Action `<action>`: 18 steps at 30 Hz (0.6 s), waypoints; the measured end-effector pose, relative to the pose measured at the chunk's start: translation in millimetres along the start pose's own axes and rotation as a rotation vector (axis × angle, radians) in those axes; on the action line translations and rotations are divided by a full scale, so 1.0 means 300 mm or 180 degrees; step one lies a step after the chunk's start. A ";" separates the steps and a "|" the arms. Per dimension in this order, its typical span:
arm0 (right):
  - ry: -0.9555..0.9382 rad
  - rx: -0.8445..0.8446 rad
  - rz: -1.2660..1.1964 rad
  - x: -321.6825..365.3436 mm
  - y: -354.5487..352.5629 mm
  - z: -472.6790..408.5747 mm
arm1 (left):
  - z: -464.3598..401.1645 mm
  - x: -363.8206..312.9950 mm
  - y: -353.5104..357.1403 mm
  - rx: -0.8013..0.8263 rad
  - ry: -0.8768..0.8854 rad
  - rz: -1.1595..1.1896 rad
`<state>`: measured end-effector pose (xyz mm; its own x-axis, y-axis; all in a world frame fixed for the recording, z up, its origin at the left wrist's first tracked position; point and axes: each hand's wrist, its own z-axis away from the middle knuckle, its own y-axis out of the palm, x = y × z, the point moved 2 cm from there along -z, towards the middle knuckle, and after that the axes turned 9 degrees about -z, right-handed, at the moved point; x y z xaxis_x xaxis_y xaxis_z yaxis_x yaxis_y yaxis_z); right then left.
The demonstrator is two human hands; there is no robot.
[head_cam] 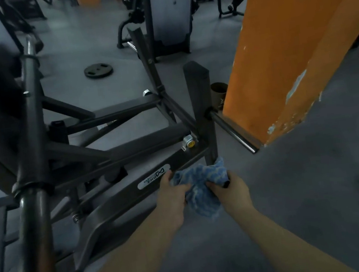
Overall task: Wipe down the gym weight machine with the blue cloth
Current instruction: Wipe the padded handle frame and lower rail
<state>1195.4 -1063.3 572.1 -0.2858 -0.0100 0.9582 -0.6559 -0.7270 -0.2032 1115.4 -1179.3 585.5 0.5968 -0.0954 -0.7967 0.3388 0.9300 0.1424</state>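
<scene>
The blue cloth (201, 189) is bunched up and held between both hands, low in the middle of the view. My left hand (173, 196) grips its left side, next to the white logo plate on the machine's base beam. My right hand (229, 190) grips the cloth's right side, together with a small dark object I cannot identify. The dark grey weight machine (111, 150) spreads over the left and centre, with its short upright post (202, 109) just above the cloth. The cloth hangs in front of the post's foot; whether they touch I cannot tell.
An orange pillar (289, 49) with chipped paint rises at the right, close to the machine's chrome weight peg (231, 130). A long padded bar (31, 181) crosses the left foreground. A black weight plate (98, 70) lies on the grey floor behind. Other machines stand further back.
</scene>
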 end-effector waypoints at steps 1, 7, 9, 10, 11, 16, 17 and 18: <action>-0.0031 -0.0043 0.0054 -0.007 0.011 -0.048 | -0.043 -0.011 0.009 -0.0032 0.0002 0.0039; 0.0041 -0.0270 0.0216 -0.084 0.132 -0.438 | -0.391 -0.077 0.074 -0.0281 -0.0061 -0.0342; 0.0102 -0.0193 0.0250 -0.135 0.191 -0.614 | -0.545 -0.093 0.093 -0.0441 -0.0045 -0.0566; 0.0131 -0.0104 0.0276 -0.160 0.223 -0.712 | -0.628 -0.102 0.101 -0.0549 -0.0050 -0.0652; 0.0163 0.0047 0.0342 -0.188 0.259 -0.807 | -0.713 -0.111 0.107 -0.0637 -0.0049 -0.0763; 0.0560 0.0161 0.0355 -0.348 0.373 -1.117 | -1.054 -0.098 0.119 -0.0672 -0.0129 -0.1256; 0.0546 0.0025 0.0326 -0.371 0.379 -1.152 | -1.105 -0.097 0.126 -0.0599 -0.0131 -0.1341; 0.0476 -0.0106 0.0330 -0.397 0.387 -1.185 | -1.158 -0.087 0.129 -0.0546 -0.0073 -0.1433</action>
<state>905.0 -902.3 362.9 -0.4523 0.0202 0.8917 -0.6395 -0.7042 -0.3084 860.1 -1017.3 407.8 0.4349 -0.5081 -0.7435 0.4436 0.8394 -0.3142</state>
